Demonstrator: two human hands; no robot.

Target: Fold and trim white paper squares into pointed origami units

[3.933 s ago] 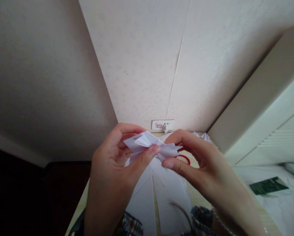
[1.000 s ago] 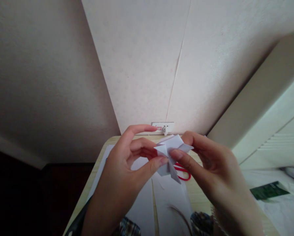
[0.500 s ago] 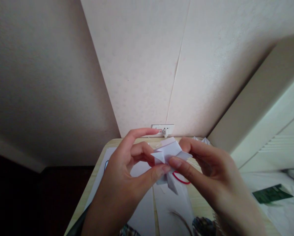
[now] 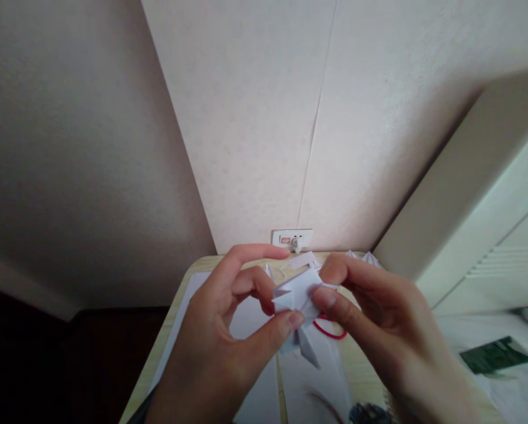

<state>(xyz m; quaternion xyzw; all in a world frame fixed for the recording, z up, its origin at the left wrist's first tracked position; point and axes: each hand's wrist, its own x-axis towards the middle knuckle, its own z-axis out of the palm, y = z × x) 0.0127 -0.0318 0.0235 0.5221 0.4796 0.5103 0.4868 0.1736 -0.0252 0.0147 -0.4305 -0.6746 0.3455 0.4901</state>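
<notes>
A small folded white paper piece (image 4: 297, 297) is held in the air between both hands, above a light wooden table (image 4: 178, 315). My left hand (image 4: 228, 347) pinches its left side between thumb and bent fingers, the index finger stretched above it. My right hand (image 4: 379, 327) pinches its right side with thumb and fingers closed. A pointed flap of the paper hangs down below the thumbs.
White paper sheets (image 4: 246, 318) lie on the table under the hands, with a red loop-handled thing (image 4: 332, 330) partly hidden behind the paper. A wall socket (image 4: 291, 238) sits on the wall behind. A dark green card (image 4: 494, 354) lies on white bedding at the right.
The paper piece has been turned and folded more compactly between the hands. Both hands have sunk a little lower in view, still pinching it.
</notes>
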